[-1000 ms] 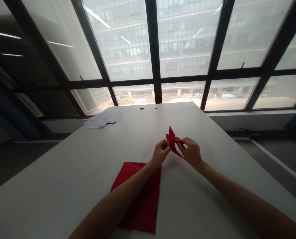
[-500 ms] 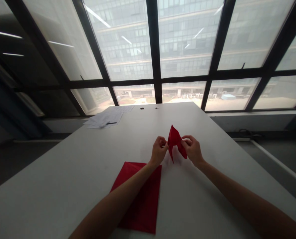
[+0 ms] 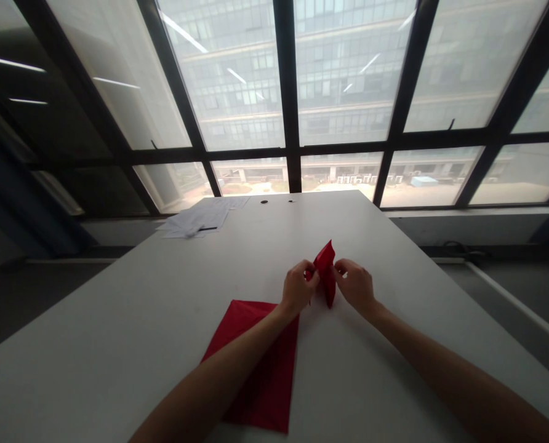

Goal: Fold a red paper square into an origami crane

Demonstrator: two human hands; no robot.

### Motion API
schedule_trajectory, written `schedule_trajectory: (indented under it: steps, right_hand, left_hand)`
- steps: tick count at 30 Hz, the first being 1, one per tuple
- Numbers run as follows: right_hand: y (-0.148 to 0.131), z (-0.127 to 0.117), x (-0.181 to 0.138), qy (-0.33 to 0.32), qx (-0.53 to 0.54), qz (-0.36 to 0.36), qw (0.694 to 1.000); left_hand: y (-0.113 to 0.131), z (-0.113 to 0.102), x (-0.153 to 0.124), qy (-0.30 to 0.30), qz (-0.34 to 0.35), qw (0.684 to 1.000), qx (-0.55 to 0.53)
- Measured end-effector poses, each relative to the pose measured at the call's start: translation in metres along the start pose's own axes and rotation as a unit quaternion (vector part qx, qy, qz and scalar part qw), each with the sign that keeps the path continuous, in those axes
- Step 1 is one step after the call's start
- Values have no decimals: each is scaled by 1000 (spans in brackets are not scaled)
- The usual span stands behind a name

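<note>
Folded piece (image 3: 328, 267): red, thin, paper-like; smooth faces, a pointed tip at the top, a narrow panel hanging below. Held upright between the two hands, over the right half of the table (image 3: 140, 320), just beyond the sheet's far right corner.

Left hand (image 3: 298, 287): bare; thumb and forefinger pinched on the piece's left side, the other fingers curled in. A bit of red shows through the loop of the fingers.

Right hand (image 3: 355, 285): bare; thumb and fingertips brought together on the piece's right edge, with a small gap between thumb and forefinger behind the tips.

Sheet (image 3: 274, 384): deep red, matt, four-sided, flat on the table, a faint crease near its far edge; the left forearm passes above it. Single or layered, cannot tell.

Table: white, smooth, long, with a dark round hole (image 3: 264, 202) near the far end.

Papers (image 3: 194, 218): white, loose, overlapping, at the far left; a slim dark pen (image 3: 208, 229) lies on them.

Windows (image 3: 242, 80): glass panes in dark, straight-edged frames.

Curtain (image 3: 11, 191): blue cloth, left side.
</note>
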State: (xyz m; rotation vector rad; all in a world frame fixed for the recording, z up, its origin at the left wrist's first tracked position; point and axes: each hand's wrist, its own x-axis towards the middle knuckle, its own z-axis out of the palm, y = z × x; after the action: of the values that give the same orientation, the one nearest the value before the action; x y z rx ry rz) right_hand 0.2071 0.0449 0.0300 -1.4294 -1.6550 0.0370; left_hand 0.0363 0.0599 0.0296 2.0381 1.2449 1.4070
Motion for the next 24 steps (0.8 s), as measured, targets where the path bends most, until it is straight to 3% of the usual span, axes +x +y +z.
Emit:
schedule_trajectory:
  steps: [6,11,18,24]
  right_hand:
    - [-2,-8,12,18,8,34,999]
    - [2,-24,32,-45,85,55,994]
    - [6,-45,48,-71,129,114,982]
    - [7,-66,57,-93,51,60,993]
  left_hand:
    - [7,-4,-1,-31,-23,999,10]
    - [4,-5,4,-48,-64,996,-41]
    - [5,-6,10,-1,-40,994,-103]
    - [5,-10,12,13,-63,995,-83]
